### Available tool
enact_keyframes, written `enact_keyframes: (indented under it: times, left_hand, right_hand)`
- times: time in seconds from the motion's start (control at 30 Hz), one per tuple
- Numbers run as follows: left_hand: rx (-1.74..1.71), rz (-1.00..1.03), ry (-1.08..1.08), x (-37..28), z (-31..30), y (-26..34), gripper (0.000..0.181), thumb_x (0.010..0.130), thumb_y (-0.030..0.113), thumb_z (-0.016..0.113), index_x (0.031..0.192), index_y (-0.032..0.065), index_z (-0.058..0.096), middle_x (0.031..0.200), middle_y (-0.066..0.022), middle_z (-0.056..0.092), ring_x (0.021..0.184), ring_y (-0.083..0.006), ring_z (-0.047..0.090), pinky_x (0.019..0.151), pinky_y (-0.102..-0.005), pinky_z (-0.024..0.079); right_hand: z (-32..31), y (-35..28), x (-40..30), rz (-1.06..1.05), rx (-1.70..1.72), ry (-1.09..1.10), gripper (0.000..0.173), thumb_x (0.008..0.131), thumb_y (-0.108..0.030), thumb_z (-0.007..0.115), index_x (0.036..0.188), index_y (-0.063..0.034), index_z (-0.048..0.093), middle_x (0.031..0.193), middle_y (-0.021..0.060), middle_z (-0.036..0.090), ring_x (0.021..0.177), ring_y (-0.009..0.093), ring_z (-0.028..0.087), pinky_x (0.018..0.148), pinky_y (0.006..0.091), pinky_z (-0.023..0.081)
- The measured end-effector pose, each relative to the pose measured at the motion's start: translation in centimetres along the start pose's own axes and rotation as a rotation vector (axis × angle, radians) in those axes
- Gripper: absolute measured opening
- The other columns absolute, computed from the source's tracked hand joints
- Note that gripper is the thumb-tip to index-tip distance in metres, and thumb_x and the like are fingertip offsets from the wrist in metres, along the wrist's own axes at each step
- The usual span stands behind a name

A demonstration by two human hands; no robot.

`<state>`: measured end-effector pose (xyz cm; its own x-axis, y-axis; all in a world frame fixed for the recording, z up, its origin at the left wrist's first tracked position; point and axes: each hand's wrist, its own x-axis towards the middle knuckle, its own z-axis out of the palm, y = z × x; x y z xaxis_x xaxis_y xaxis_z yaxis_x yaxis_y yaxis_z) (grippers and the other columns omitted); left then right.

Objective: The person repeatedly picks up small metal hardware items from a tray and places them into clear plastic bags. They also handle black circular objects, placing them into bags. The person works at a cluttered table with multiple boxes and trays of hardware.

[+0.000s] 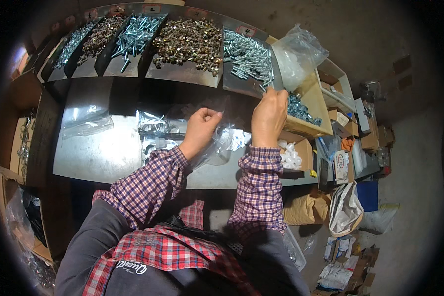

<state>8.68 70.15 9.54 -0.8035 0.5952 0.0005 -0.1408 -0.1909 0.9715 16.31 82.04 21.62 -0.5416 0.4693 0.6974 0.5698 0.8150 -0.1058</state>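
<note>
My left hand (203, 127) pinches a clear plastic bag (222, 138) above the metal worktop. The bag hangs below the fingers, and its contents are hard to make out. At the front lip of the rightmost sloped bin, my right hand (269, 114) has its fingertips bunched by small silver metal pins (248, 55). One pin (262, 88) lies right against those fingertips; whether it is gripped is hidden. Left of my left hand, a filled clear bag (157, 135) on the worktop shows white and black parts.
More bins hold brownish bolts (188, 44) and silver screws (138, 31). Flat clear bags (87, 118) lie at left. A yellowish tray (312, 98) of bluish metal pieces (299, 109) stands right, above a cardboard box (304, 151) with white plastic parts (290, 155). A cardboard carton (37, 140) borders the left side.
</note>
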Motion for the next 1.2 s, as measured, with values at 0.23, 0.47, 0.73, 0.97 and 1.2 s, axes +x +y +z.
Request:
enact_keyframes:
  times: [0.23,0.47,0.73,0.97,1.2]
  left_hand:
    - [0.045,-0.009,0.011,0.1,0.1,0.0,0.021,0.097,0.021,0.069,0.093,0.0019,0.063,0.064,0.0093,0.047,0.055,-0.0010,0.037,0.048,-0.0210,0.029]
    - [0.054,-0.036,-0.001,0.0,-0.1,0.4,0.024,0.098,0.024,0.069,0.096,0.0005,0.063,0.066,0.0077,0.050,0.055,-0.0014,0.039,0.047,-0.0210,0.030]
    - [-0.087,-0.015,0.081,0.3,-0.8,1.1,0.032,0.096,0.025,0.070,0.098,-0.0062,0.064,0.075,0.0013,0.062,0.064,-0.0054,0.051,0.056,-0.0229,0.041]
    - [-0.020,0.013,0.067,0.1,-0.3,1.2,0.033,0.096,0.026,0.071,0.098,-0.0062,0.064,0.076,0.0009,0.060,0.066,-0.0053,0.050,0.057,-0.0229,0.041]
    - [-0.080,-0.034,0.072,0.2,-0.8,1.4,0.030,0.096,0.027,0.072,0.098,-0.0015,0.062,0.074,0.0050,0.055,0.059,-0.0024,0.044,0.049,-0.0202,0.034]
  right_hand:
    - [0.9,-1.7,1.7,-0.133,0.372,-0.055,0.013,0.090,-0.005,0.066,0.100,-0.0005,0.071,0.097,0.0177,0.061,0.091,0.038,0.063,0.078,0.0445,0.052]
    - [2.4,-0.8,2.4,-0.114,0.424,-0.076,0.017,0.084,-0.005,0.074,0.101,-0.0032,0.071,0.099,0.0158,0.061,0.096,0.036,0.061,0.082,0.0435,0.050]
    - [1.8,-0.8,2.2,-0.186,0.538,-0.022,0.025,0.091,-0.007,0.068,0.114,-0.0006,0.064,0.105,0.0171,0.062,0.101,0.033,0.064,0.086,0.0402,0.051]
    - [4.1,1.3,5.3,-0.004,0.659,-0.098,0.023,0.097,-0.002,0.049,0.119,0.0020,0.056,0.112,0.0239,0.062,0.105,0.040,0.060,0.091,0.0460,0.048]
    - [2.0,0.6,3.7,-0.206,0.582,0.017,0.022,0.092,0.005,0.050,0.106,-0.0003,0.065,0.105,0.0193,0.062,0.096,0.038,0.063,0.085,0.0434,0.051]
